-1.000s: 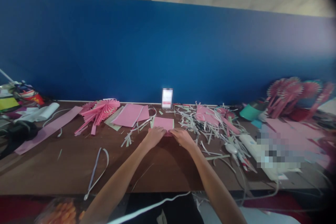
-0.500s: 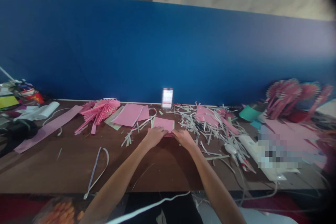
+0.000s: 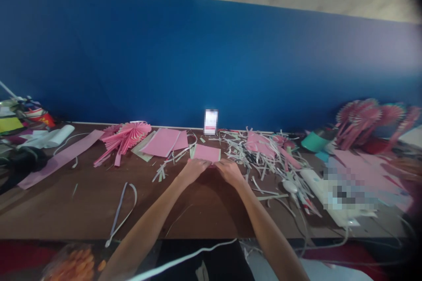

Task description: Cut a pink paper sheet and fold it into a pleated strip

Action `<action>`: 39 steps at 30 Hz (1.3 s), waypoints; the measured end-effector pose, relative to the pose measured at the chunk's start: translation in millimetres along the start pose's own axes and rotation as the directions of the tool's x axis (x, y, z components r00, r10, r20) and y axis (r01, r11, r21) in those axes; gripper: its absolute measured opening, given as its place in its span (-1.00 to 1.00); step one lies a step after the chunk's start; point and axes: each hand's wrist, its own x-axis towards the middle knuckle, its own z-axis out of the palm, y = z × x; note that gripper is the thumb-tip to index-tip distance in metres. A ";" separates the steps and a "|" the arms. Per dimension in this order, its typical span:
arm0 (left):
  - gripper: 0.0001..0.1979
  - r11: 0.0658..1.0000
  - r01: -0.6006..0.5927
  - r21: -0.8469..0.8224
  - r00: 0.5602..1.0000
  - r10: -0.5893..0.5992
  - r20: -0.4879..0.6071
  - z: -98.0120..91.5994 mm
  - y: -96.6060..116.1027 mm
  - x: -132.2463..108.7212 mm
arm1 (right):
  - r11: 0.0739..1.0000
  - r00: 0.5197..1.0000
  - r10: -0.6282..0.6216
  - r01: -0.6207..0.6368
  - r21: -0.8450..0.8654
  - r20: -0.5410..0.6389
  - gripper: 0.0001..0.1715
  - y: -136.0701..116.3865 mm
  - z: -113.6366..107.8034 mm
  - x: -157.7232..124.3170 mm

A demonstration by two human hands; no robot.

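A small sheet of pink paper (image 3: 207, 153) with pale green side edges lies on the brown table in front of me. My left hand (image 3: 197, 168) grips its near edge from the left, fingers bent and pressed together. My right hand (image 3: 228, 170) does the same from the right, its fingertips close to those of the left. The paper's near edge is mostly hidden under my fingers. Left of the hands lie larger pink sheets (image 3: 162, 142) and pleated pink paper fans (image 3: 128, 138).
White paper strips (image 3: 242, 151) are heaped to the right. Beyond them are a white power strip (image 3: 325, 204), a green roll (image 3: 312, 141) and finished-looking pink rosettes (image 3: 364, 118). A lit phone (image 3: 211, 122) stands against the blue partition (image 3: 211, 61). A long pink strip (image 3: 62, 160) lies left.
Both hands stay at the paper's near edge, the knuckles slightly more bent and the right fingertips a little closer to the left. The camera view has shifted slightly.
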 end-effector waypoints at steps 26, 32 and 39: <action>-0.65 0.994 0.107 -0.031 0.986 -0.110 -0.128 3.3 -2.7 -0.9 | 0.998 0.994 0.038 -0.034 0.045 -0.103 -0.80 11.7 -5.4 -1.9; -0.66 0.993 0.104 -0.049 0.989 -0.109 -0.105 4.9 -1.5 0.0 | 0.997 0.992 0.036 -0.027 0.077 -0.118 -0.78 9.3 -2.9 -0.1; -0.81 0.995 0.075 0.068 0.995 -0.069 -0.078 2.7 -0.5 -1.0 | 0.997 0.998 -0.050 0.052 0.055 -0.036 -0.78 -0.3 3.9 4.0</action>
